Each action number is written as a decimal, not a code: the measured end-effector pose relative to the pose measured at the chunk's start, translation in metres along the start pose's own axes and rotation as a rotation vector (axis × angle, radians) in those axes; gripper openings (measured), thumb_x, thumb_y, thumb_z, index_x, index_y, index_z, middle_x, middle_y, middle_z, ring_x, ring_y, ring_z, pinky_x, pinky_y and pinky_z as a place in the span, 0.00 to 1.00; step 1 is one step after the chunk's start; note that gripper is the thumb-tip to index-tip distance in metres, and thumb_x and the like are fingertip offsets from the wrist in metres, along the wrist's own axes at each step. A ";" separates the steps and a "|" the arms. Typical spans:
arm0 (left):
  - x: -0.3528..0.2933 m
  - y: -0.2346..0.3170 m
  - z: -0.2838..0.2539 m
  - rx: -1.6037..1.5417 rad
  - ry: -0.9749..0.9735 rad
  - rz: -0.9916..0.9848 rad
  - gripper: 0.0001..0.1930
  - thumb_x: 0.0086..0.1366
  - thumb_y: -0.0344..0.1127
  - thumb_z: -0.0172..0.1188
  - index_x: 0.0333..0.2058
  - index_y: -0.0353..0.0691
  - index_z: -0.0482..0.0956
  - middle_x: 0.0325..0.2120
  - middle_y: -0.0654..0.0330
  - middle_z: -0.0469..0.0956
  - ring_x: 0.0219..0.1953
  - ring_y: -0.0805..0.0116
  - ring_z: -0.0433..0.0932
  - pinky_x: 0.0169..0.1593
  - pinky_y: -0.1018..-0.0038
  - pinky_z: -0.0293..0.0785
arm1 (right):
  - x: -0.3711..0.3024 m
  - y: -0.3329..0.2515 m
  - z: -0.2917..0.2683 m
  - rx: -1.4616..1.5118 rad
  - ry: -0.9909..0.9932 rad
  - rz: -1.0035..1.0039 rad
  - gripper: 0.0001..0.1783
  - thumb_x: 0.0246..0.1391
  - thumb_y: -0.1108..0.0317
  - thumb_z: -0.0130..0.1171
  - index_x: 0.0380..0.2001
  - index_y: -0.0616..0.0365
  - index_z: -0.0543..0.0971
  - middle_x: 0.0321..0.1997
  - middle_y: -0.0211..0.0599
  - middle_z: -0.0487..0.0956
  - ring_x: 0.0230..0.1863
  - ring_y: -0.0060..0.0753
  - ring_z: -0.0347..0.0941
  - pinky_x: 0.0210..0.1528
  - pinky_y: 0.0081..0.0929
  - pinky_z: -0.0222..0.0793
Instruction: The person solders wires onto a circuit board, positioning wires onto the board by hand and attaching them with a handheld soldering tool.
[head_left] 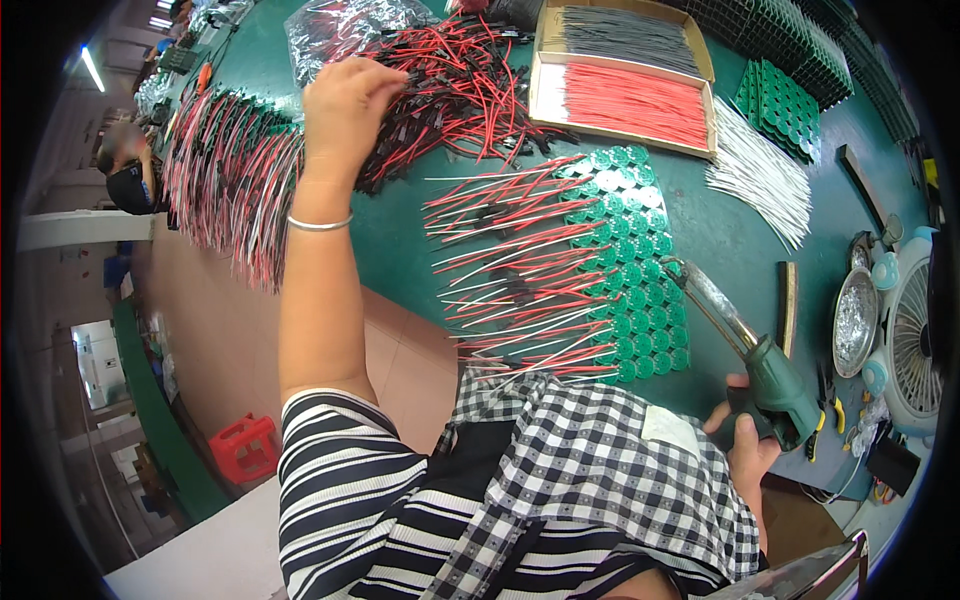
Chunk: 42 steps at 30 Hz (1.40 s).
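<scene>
My left hand (345,108) reaches to the far side of the table, over the edge of a heap of red-and-black wires with black connectors (478,85). Its thumb and fingertips are pinched together; what sits between them, if anything, is too small to make out. My right hand (750,450) grips a green soldering gun (778,385) by its handle, its metal tip pointing at a panel of round green circuit boards (645,300). Red, white and black wires (520,262) lie in rows from the panel's left side.
A cardboard box (548,95) holds red and black wires, with white wires (765,175) beside it. Wired boards (235,170) hang over the table's left edge. Stacked green panels (780,105), a metal dish (855,320) and a fan (910,330) stand on the right. A red stool (245,447) is on the floor.
</scene>
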<state>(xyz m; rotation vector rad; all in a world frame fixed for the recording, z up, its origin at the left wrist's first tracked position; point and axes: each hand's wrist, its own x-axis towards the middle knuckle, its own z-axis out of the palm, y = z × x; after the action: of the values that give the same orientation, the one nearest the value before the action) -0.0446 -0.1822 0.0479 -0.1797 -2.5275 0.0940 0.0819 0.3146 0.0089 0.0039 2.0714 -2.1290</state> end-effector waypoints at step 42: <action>-0.090 0.071 -0.008 -0.086 -0.244 -0.532 0.09 0.61 0.37 0.59 0.34 0.40 0.73 0.29 0.53 0.75 0.34 0.50 0.76 0.36 0.60 0.71 | 0.006 0.005 0.005 0.029 0.002 -0.042 0.33 0.53 0.57 0.61 0.55 0.70 0.65 0.48 0.50 0.75 0.21 0.31 0.74 0.23 0.24 0.67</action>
<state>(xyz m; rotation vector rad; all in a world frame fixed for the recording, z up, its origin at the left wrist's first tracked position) 0.0409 -0.1253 -0.0042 0.4987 -2.7312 -0.2166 0.0768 0.3090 0.0033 -0.0345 2.0591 -2.1843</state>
